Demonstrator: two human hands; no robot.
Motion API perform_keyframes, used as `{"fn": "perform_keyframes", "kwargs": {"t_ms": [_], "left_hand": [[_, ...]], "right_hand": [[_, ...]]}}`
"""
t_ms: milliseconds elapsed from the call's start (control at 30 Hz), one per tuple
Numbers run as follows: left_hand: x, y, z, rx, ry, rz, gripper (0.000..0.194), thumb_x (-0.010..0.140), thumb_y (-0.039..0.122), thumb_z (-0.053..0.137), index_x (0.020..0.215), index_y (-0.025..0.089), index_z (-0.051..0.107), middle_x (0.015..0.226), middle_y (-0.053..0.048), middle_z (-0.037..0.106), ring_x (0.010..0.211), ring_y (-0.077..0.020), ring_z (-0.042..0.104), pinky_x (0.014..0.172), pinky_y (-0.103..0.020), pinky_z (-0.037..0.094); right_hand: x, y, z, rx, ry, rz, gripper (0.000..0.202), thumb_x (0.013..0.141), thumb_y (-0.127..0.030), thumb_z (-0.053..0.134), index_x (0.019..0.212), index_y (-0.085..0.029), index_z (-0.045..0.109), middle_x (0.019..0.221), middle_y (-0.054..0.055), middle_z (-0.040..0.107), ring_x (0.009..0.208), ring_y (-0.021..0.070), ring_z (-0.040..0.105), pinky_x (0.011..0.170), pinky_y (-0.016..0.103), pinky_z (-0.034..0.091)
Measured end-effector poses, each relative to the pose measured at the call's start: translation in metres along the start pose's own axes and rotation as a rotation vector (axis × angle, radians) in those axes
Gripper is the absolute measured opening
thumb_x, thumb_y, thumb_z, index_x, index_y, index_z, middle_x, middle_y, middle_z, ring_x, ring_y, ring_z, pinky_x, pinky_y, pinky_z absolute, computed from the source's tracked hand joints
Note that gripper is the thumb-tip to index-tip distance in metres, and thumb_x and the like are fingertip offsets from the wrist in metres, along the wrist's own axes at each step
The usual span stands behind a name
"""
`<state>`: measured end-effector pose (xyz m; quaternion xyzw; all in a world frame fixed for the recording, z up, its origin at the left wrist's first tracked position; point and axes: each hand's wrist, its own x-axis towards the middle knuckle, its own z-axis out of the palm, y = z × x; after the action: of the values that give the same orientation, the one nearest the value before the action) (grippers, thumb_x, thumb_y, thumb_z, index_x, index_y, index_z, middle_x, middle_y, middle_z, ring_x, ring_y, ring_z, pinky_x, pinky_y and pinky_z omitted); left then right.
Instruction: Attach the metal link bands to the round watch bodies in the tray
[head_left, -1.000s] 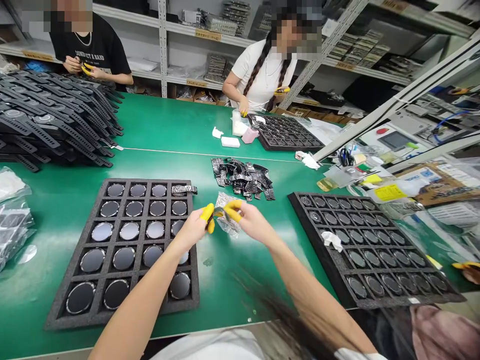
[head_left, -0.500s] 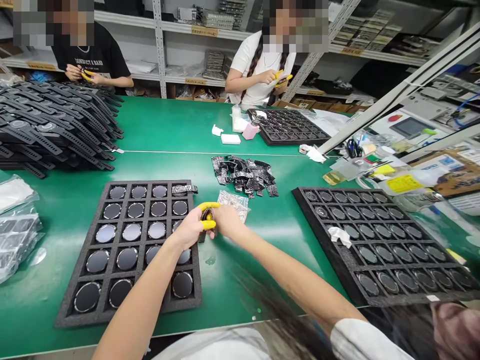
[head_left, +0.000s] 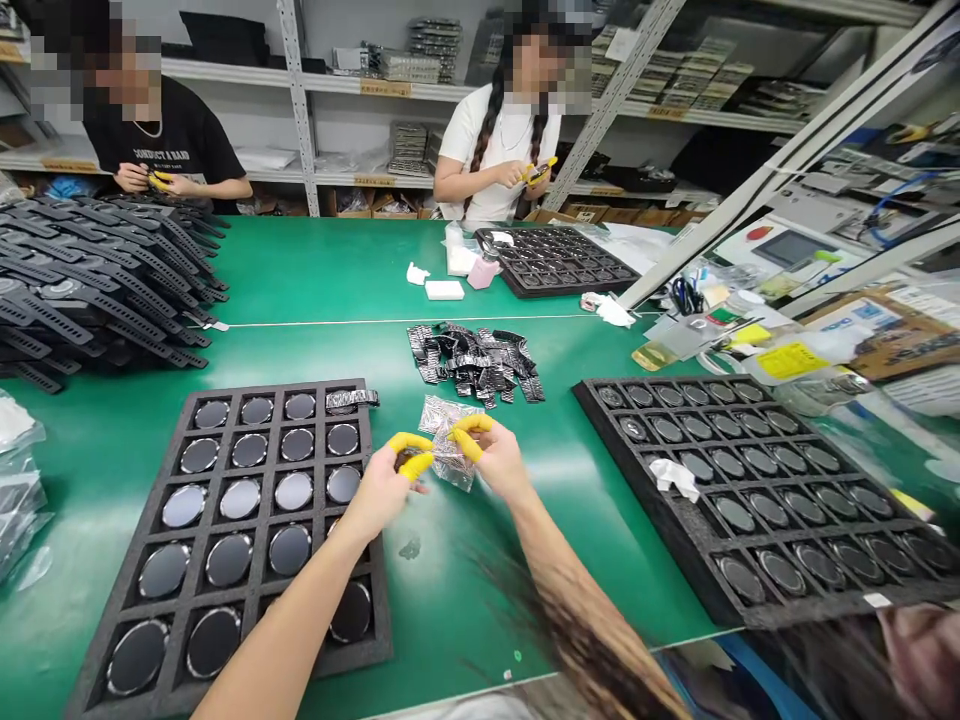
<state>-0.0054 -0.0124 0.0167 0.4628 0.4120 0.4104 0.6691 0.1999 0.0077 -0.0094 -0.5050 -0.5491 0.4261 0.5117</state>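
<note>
Yellow finger covers [head_left: 412, 440] on left hand [head_left: 381, 490] and right hand [head_left: 501, 460], silvery speckled packet [head_left: 456, 472] between them, black-and-silver streaked strips [head_left: 480, 362] beyond, green tabletop [head_left: 454, 580] beneath

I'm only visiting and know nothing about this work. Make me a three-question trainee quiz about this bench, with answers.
1. Multiple choice: what colour are the finger covers on the left hand?
a) blue
b) yellow
c) red
2. True or false: the right hand rests on the right foam tray.
3. Fill in the word: from where the person sits, the clear plastic bag lies ____ than the pile of black strips.

Key: 1. b; 2. false; 3. nearer
</note>
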Motion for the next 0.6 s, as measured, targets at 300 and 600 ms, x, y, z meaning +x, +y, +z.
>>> {"fn": "perform_keyframes", "kwargs": {"t_ms": [300,600], "left_hand": [[-0.003,0.005,0.005,-0.173,-0.058,-0.268,0.061,0.074,0.065,0.085,0.104,0.018,0.061,0.079,-0.003,0.071,0.055,-0.0170,0.069,0.051,-0.027,0.053],[-0.008,0.012,0.011,-0.317,-0.115,-0.326,0.065,0.081,0.063,0.080,0.123,0.022,0.052,0.066,0.006,0.067,0.037,-0.0156,0.057,0.038,-0.025,0.044]], "right_hand": [[-0.029,-0.006,0.031,-0.080,0.288,-0.263,0.021,0.097,-0.044,0.067,0.094,-0.024,0.068,0.092,0.008,0.076,0.081,0.0220,0.071,0.069,0.035,0.057],[-0.029,-0.013,0.034,-0.215,0.293,-0.430,0.013,0.101,-0.033,0.060,0.092,-0.026,0.066,0.093,0.008,0.078,0.082,0.0227,0.072,0.073,0.039,0.060]]}}
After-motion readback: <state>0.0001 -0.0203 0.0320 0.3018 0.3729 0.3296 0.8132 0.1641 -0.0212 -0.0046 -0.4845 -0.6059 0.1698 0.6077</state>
